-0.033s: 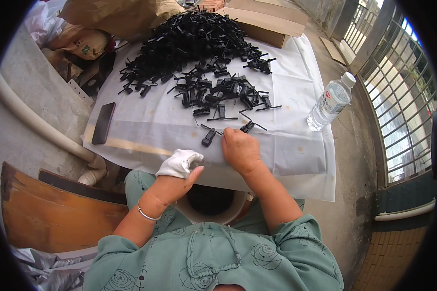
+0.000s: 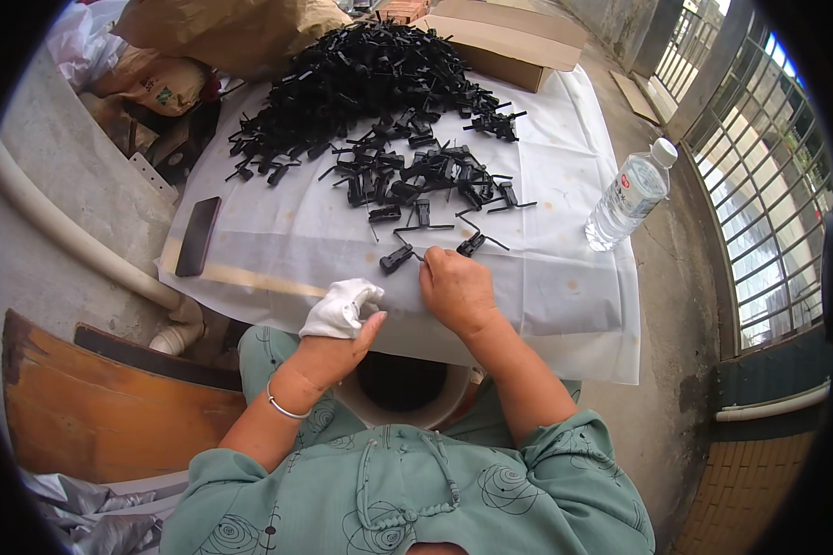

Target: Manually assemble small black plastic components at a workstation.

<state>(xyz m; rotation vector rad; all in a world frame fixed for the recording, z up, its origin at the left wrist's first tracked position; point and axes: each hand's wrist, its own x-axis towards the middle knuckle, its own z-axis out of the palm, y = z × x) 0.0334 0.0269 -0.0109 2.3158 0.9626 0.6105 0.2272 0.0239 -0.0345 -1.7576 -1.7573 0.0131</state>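
My right hand (image 2: 457, 287) is closed in a pinch at the table's near edge. Its fingertips meet the thin arm of a small black plastic part (image 2: 396, 260) with a blocky body. My left hand (image 2: 341, 310) hovers just off the near edge, its fingers covered by a white glove and loosely curled. The bare thumb stands apart from them, and nothing shows in its grasp. Just beyond my right hand lies another black part (image 2: 471, 244) with two thin arms. Farther back, several similar parts lie in a loose cluster (image 2: 416, 176) before a large black heap (image 2: 366, 88).
A white cloth (image 2: 546, 305) covers the table. On its left lies a dark phone (image 2: 198, 236); a clear water bottle (image 2: 627, 199) stands at the right edge. An open cardboard box (image 2: 504, 67) sits at the back. Below the near edge is a round pale container (image 2: 354, 400) between my knees.
The black part by my right fingertips has turned and shifted slightly left. My right hand has moved a little the same way; my left hand has barely shifted.
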